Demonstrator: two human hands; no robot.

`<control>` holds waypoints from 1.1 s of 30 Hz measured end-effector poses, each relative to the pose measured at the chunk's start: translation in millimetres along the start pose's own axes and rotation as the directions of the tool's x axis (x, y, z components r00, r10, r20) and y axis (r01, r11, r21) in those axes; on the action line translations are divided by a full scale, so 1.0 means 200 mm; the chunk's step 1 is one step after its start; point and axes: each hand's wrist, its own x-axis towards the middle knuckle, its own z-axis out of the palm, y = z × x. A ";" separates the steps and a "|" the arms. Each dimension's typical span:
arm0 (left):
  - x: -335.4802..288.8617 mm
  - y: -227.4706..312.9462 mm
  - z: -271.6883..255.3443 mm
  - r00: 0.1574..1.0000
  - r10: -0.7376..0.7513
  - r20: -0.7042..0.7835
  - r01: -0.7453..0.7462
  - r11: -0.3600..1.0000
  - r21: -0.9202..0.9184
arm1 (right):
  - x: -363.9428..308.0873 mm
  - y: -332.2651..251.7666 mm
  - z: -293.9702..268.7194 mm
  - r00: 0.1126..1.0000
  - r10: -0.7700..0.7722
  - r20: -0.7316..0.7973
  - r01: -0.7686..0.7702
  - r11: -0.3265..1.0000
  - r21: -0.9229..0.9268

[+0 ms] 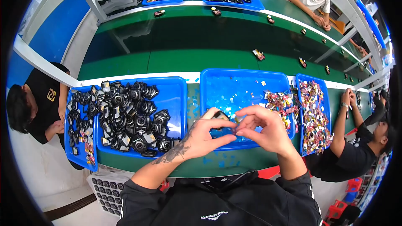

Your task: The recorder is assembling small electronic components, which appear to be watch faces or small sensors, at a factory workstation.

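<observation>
My left hand [204, 133] is closed around a small black watch case [219, 118], most of it hidden behind the fingers. Close beside it, the thumb and forefinger of my right hand [268, 130] are pinched together at the left fingertips. Whatever they grip is too small to make out. Both hands are above the near side of a blue tray [245, 72]. Small blue film scraps lie in that tray, and a heap of small red, yellow and white parts [281, 105] fills its right side.
On the left, a blue tray [178, 86] holds many black watch cases [140, 100]. A narrow tray [327, 113] of small coloured parts is on the right. Beyond runs a green conveyor belt [188, 58] carrying spaced-out pieces. Co-workers sit at left, right and across.
</observation>
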 end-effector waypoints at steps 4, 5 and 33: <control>-0.01 0.01 0.04 0.996 0.084 -0.024 -0.083 0.996 0.024 | 0.00 0.03 0.07 0.999 0.043 0.004 -0.043 0.974 0.222; -0.02 0.00 0.05 0.998 0.031 -0.054 -0.034 0.998 -0.057 | 0.00 0.01 0.08 0.998 0.056 -0.024 -0.048 0.966 0.255; 0.01 -0.06 0.08 0.956 -0.075 -0.285 0.007 0.973 -0.231 | 0.05 0.22 0.19 0.938 -0.054 -0.341 0.056 0.998 -0.006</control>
